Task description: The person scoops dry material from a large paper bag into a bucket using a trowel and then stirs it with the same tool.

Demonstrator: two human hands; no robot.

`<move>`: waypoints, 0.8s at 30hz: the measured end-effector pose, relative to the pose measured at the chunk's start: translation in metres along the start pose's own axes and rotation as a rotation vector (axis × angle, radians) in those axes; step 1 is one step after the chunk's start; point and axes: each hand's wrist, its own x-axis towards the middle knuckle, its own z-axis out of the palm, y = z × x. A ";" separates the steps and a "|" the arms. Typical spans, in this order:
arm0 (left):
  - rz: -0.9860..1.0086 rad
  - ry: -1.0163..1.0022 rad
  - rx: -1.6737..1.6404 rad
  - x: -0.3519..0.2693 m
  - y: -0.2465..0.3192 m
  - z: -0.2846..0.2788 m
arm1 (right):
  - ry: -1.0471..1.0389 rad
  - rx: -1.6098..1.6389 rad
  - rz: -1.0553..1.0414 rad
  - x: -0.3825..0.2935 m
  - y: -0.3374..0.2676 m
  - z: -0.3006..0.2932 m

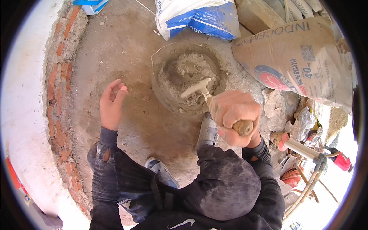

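Note:
My right hand [237, 116] is closed around the wooden handle of a trowel [197, 87], whose mortar-coated blade is over the near right part of a round mixing tub [156, 83]. Wet grey mortar [192, 64] lies in the tub, heaped in the middle and smeared on the walls. Whether the blade touches the mortar, I cannot tell. My left hand [112, 105] holds nothing, its fingers loosely curled, and is raised over the floor to the left of the tub.
A paper cement bag [276, 57] leans at the right; a white and blue sack [201, 17] lies beyond the tub. Exposed brickwork [59, 109] edges the wall at left. Pipes [302, 149], crumpled plastic [303, 123] and rubble crowd the lower right.

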 end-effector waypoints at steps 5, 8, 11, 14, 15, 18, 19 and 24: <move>-0.008 0.000 -0.050 0.002 0.005 0.011 | 0.045 -0.214 0.087 -0.034 0.039 0.005; -0.002 0.013 -0.041 0.004 0.013 0.013 | 0.146 -0.295 0.216 -0.034 0.077 0.009; 0.000 0.029 -0.017 0.002 0.004 0.010 | 0.297 -0.220 0.430 -0.007 0.102 -0.004; 0.035 0.017 -0.010 0.000 0.004 0.011 | 0.403 -0.115 0.582 0.020 0.095 -0.025; 0.041 0.019 0.004 -0.001 0.005 0.009 | 0.403 -0.076 0.592 0.026 0.094 -0.030; 0.038 -0.016 -0.002 -0.014 0.020 0.011 | 0.458 -0.114 0.363 0.024 0.053 -0.022; 0.030 -0.024 -0.005 -0.022 0.023 0.010 | 0.453 -0.148 0.291 0.026 0.036 -0.021; 0.040 -0.036 -0.069 -0.019 0.020 0.001 | 0.415 -0.061 0.025 0.037 -0.015 -0.006</move>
